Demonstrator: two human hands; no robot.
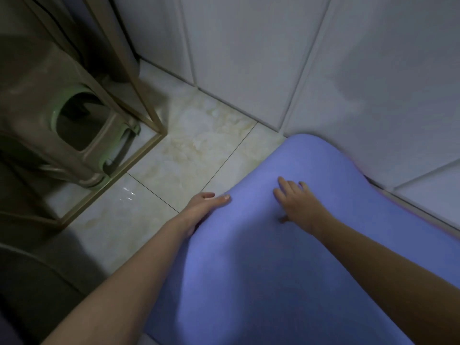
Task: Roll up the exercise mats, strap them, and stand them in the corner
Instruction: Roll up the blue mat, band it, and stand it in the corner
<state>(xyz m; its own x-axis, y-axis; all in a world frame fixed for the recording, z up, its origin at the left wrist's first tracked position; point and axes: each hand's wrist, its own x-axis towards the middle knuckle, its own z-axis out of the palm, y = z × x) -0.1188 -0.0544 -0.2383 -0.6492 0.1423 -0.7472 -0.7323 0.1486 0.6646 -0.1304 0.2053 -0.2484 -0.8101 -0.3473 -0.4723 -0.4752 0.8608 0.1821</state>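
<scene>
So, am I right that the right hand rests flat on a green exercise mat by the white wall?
Not quite: in the head view the exercise mat is blue; the right hand does rest flat on it by the white wall.

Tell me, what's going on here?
A person is handling a blue mat that lies on the floor beside a white wall. The left hand rests against the mat's left edge, thumb on top. The right hand lies flat on its surface. No strap is in view, and the mat is not yet stood in the corner. A stool sits to the left.
</scene>
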